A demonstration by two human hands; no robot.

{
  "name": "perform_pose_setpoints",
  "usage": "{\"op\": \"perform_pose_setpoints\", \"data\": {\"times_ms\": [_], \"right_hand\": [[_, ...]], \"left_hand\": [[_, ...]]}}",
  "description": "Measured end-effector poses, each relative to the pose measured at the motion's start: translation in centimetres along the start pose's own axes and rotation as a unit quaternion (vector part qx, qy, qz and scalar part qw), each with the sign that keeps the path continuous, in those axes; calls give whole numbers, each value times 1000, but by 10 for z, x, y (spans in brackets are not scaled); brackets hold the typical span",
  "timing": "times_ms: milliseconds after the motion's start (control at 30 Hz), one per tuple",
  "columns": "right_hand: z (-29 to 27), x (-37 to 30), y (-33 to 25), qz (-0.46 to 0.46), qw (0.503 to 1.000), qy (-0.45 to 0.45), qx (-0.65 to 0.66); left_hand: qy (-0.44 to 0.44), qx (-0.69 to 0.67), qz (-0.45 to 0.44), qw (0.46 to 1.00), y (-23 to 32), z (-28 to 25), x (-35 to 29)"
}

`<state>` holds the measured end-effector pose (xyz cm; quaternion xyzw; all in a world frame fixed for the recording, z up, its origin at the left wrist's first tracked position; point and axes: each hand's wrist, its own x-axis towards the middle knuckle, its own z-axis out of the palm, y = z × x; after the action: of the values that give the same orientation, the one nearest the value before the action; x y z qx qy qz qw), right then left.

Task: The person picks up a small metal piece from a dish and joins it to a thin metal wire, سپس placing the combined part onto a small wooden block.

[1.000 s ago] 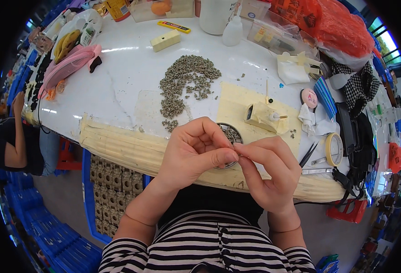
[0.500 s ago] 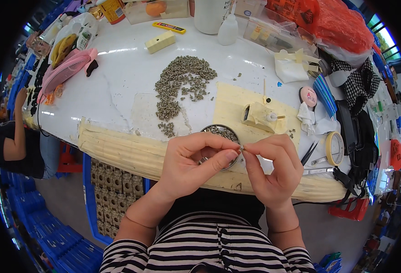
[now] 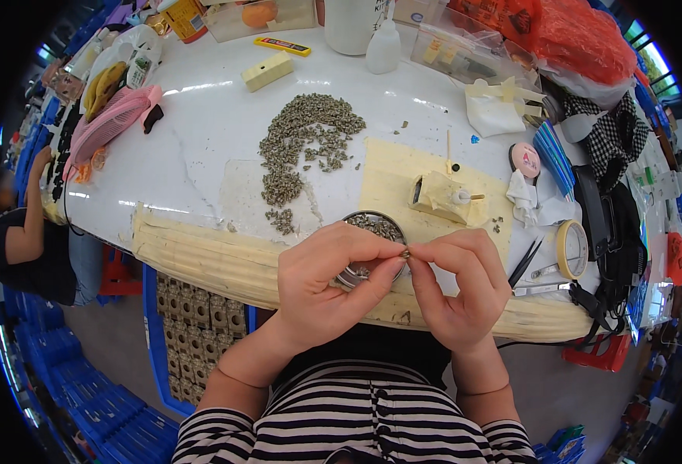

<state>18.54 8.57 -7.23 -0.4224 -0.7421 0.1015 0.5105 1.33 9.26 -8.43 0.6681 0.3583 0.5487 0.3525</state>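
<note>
Two hands meet over the near edge of the surface (image 3: 202,155) in the head view. Our left hand (image 3: 322,282) and right hand (image 3: 457,286) pinch one small grey part (image 3: 405,253) between closed fingers (image 3: 387,251), just above the round tin (image 3: 372,232). We judge the work mid-course: the tin holds some parts, while a large pile (image 3: 302,147) farther back is untouched.

Packages: a yellow block (image 3: 267,71) at the far edge, a white bottle (image 3: 383,48), a clear box (image 3: 465,54), an orange bag (image 3: 581,39) at far right, and a pink round disc (image 3: 525,159).
</note>
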Motion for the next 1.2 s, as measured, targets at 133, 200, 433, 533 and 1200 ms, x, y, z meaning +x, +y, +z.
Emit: {"op": "perform_pose_setpoints", "data": {"times_ms": [133, 200, 433, 533, 1200], "right_hand": [[0, -1, 0, 8, 1000, 0, 3], [0, -1, 0, 6, 1000, -1, 6], [1, -2, 2, 5, 1000, 2, 7], [1, -2, 1, -5, 1000, 1, 15], [2, -4, 1, -13, 999, -15, 37]], "left_hand": [[14, 54, 43, 998, 1, 2, 2], [17, 61, 51, 997, 2, 3, 2], [13, 48, 44, 998, 2, 3, 2], [11, -8, -5, 1000, -2, 1, -3], [-34, -239, -232, 942, 9, -6, -10]]}}
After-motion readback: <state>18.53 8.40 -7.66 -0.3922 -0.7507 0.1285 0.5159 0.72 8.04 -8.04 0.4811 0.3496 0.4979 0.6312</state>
